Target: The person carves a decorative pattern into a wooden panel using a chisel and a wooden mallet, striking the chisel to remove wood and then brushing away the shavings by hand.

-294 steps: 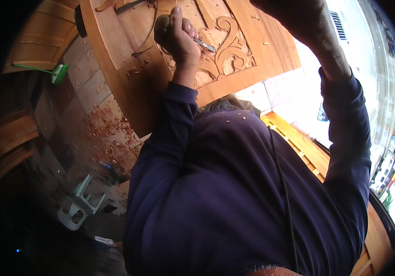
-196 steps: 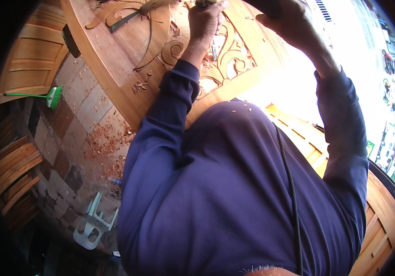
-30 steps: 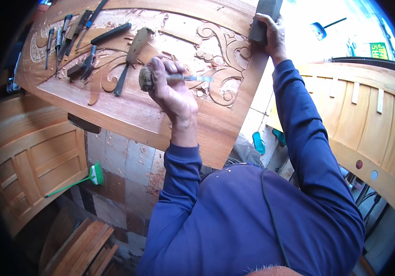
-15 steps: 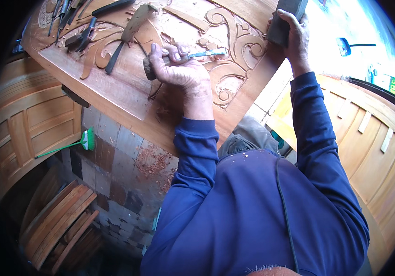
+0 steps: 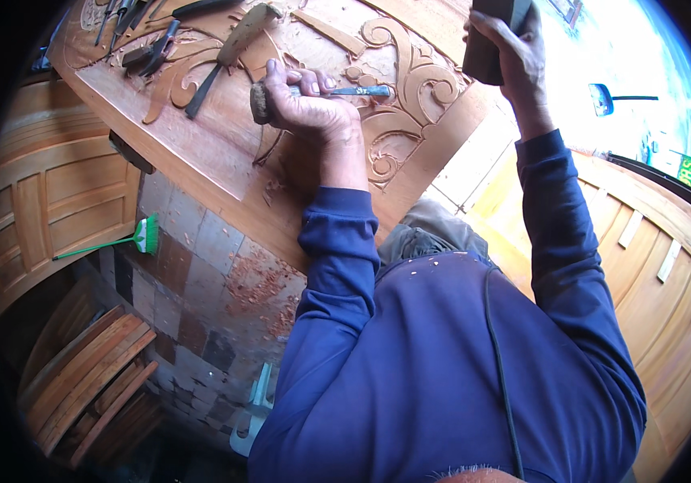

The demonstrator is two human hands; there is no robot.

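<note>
My left hand (image 5: 313,109) is closed around the worn wooden handle of a chisel. The chisel's bluish blade (image 5: 366,91) points right, over the scrollwork of a carved wooden panel (image 5: 434,141). My right hand (image 5: 525,68) grips a dark, rectangular wooden block (image 5: 484,58), held up near the panel's right edge and apart from the chisel. Raised curls and leaf shapes cover the panel, with shavings among them. Just left of my left hand lies a broad-bladed tool with a dark handle (image 5: 203,92).
Several more carving tools (image 5: 156,52) lie at the panel's far left. On the tiled floor are shavings (image 5: 257,282), a green broom (image 5: 146,235) and a pale stool (image 5: 259,402). Stacked curved boards (image 5: 92,374) stand lower left; wooden door panels (image 5: 643,274) are at right.
My right hand and the block have shifted slightly, the block now tilted differently. My left hand keeps its hold on the chisel, whose blade lies at a slightly different angle. The whole view has turned a little.
</note>
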